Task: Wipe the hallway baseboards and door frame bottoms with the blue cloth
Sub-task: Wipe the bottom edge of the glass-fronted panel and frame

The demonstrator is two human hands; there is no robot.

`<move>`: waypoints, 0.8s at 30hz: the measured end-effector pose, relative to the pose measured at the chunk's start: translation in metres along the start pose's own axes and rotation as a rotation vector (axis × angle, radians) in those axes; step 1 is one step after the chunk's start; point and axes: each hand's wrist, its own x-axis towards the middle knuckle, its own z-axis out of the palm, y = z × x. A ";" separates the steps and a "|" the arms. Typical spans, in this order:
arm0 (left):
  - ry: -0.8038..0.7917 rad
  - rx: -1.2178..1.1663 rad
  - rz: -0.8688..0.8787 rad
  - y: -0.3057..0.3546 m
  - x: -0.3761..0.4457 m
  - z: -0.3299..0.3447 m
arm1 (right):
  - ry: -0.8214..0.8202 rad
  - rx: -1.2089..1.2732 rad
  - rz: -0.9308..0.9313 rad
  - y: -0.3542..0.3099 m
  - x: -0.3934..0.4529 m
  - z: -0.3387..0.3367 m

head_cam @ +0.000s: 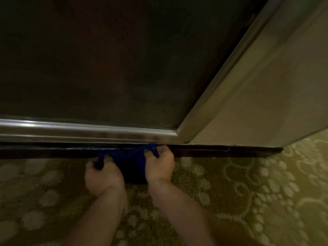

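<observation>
The cloth (130, 159) is stretched sideways between two hands, its long axis running left to right along the dark baseboard (221, 151). Its upper edge lies against the baseboard's top, at the seam under the metal trim (85, 131), and the right end sits a little higher than the left. The rest hangs down in front of the baseboard to the carpet (248, 192), where it goes too dark to make out any folds or the bottom edge.

The left hand (103, 176) grips the cloth's left end, fingers curled round it. The right hand (159, 166) pinches the right end, fingertips pressed at the baseboard's top. Both forearms are cut off by the bottom of the view.

Above the trim rises a dark panel (106, 59), dim and blurred. A pale panel (266, 95) angles away on the right. The baseboard ends at the right, beyond the hands.
</observation>
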 end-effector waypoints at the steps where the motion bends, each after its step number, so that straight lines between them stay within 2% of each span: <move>1: -0.032 0.006 -0.014 0.000 0.001 0.000 | 0.039 0.034 0.045 0.001 0.003 -0.004; 3: -0.111 0.005 -0.043 0.002 0.003 -0.002 | 0.125 0.110 0.103 0.004 0.008 -0.010; 5: -0.175 -0.007 -0.076 0.004 0.008 -0.010 | 0.202 0.149 0.084 0.004 0.009 -0.009; 8: -0.153 0.052 -0.031 0.001 0.017 -0.026 | 0.250 0.108 0.032 0.001 -0.002 0.010; 11: 0.002 0.100 0.054 0.002 0.031 -0.039 | 0.091 0.064 0.040 -0.005 -0.022 0.044; 13: 0.031 0.111 0.102 0.006 0.038 -0.040 | -0.008 0.088 0.100 -0.009 -0.026 0.050; 16: -0.055 0.176 0.168 0.011 0.034 -0.026 | 0.092 0.096 0.109 -0.009 -0.010 0.020; 20: -0.299 0.222 0.048 0.003 0.021 -0.016 | 0.230 0.167 0.097 -0.002 0.009 -0.011; 22: -0.280 0.146 -0.026 0.001 0.022 -0.021 | 0.281 0.120 0.098 -0.003 0.013 -0.004; 24: -0.234 0.120 -0.018 0.005 0.020 -0.031 | 0.264 0.071 0.099 -0.007 0.003 0.008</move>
